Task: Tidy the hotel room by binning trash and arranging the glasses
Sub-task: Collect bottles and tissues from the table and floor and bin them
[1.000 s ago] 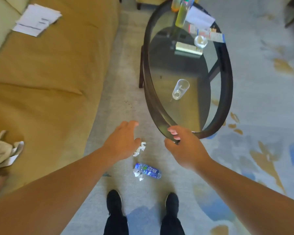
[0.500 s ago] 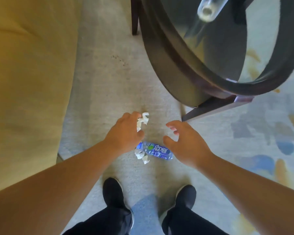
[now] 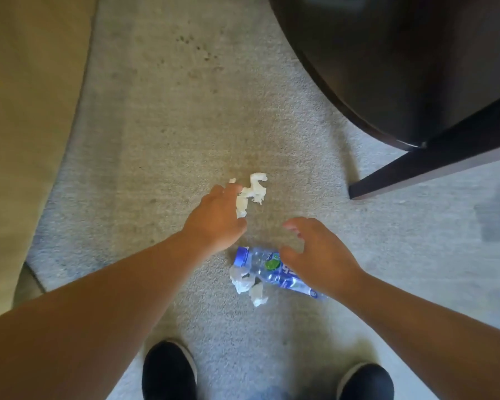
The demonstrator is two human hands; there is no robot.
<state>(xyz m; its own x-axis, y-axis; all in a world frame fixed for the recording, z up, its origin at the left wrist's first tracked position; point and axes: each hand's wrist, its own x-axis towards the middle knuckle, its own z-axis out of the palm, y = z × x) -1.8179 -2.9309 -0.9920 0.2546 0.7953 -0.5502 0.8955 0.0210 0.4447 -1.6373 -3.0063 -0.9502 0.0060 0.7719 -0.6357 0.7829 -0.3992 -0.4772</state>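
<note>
A crumpled white tissue (image 3: 253,192) lies on the carpet. My left hand (image 3: 215,219) hovers over its near end, fingers spread, partly covering it. A crushed plastic water bottle (image 3: 267,268) with a blue cap and blue label lies nearer to me. My right hand (image 3: 319,256) is over its right half, fingers apart and curled, hiding part of the label. A second white tissue wad (image 3: 250,287) sits against the bottle's near side. I cannot tell whether either hand touches its object.
The dark wooden rim and leg of the coffee table (image 3: 416,116) fill the upper right. The tan sofa (image 3: 20,111) runs down the left. My two black shoes (image 3: 169,370) stand on the grey carpet at the bottom.
The view has dropped closer to the floor; the tabletop with its glass has left the frame. Both hands have lowered toward the tissue and the bottle.
</note>
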